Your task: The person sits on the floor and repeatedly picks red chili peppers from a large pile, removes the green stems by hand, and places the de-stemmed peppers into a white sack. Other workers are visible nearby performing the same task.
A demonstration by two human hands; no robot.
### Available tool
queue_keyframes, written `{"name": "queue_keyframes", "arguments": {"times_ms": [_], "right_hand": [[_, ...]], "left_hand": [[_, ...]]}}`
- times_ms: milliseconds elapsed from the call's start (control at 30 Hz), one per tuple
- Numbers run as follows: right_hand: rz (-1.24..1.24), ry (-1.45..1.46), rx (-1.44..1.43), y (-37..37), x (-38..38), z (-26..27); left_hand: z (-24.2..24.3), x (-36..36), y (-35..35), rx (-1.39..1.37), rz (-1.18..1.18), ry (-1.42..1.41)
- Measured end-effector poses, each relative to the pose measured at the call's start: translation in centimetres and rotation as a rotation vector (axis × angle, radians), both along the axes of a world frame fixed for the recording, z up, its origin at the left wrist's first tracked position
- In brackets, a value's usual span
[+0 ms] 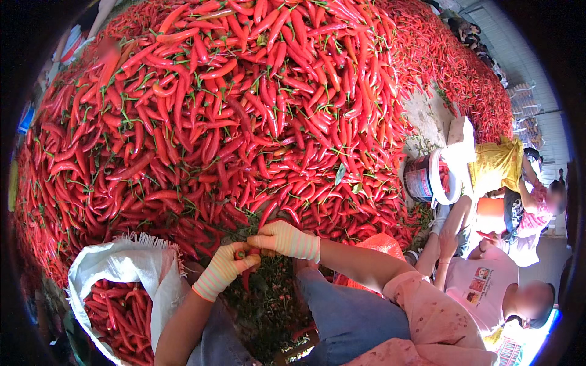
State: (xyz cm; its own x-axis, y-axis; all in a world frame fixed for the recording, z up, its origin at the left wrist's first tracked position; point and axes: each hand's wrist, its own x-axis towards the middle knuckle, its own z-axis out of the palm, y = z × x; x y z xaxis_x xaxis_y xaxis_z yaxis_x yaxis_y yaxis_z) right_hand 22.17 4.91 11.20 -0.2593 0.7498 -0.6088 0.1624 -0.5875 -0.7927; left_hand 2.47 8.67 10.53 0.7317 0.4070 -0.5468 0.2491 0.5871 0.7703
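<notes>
My left hand (224, 270), in a striped knit glove, is closed around red chili peppers (246, 278) low in the middle of the view. Touching its fingertips is my right hand (286, 240), gloved alike, with thumb and fingers pinched together; what lies between them is too small to tell. Behind both hands rises a large heap of red chili peppers (219, 137) with green stems. To the left of my left hand stands a white woven sack (169, 279), its mouth wide, holding red peppers (121, 320).
A bucket (419, 178) with a white rim holds peppers at the right. Beside me sits a person in a pink shirt (480, 283); another person (535, 206) is farther off near a yellow sack (496, 162). A red mesh bag (382, 247) lies behind my right arm.
</notes>
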Motion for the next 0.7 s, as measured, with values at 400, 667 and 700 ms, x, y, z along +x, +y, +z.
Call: {"name": "queue_keyframes", "arguments": {"times_ms": [400, 667, 700], "right_hand": [[0.302, -0.375, 0.573, 2.4, 1.2, 2.1], [0.462, -0.465, 0.834, 1.1, -0.1, -0.2], [0.595, -0.624, 0.68, 1.6, -0.8, 2.0]], "left_hand": [[-1.0, 0.5, 0.4, -0.212, 0.102, -0.2], [-2.4, 0.6, -0.3, -0.021, -0.144, -0.116], [-1.6, 0.5, -0.1, 0.003, -0.203, -0.113]]}}
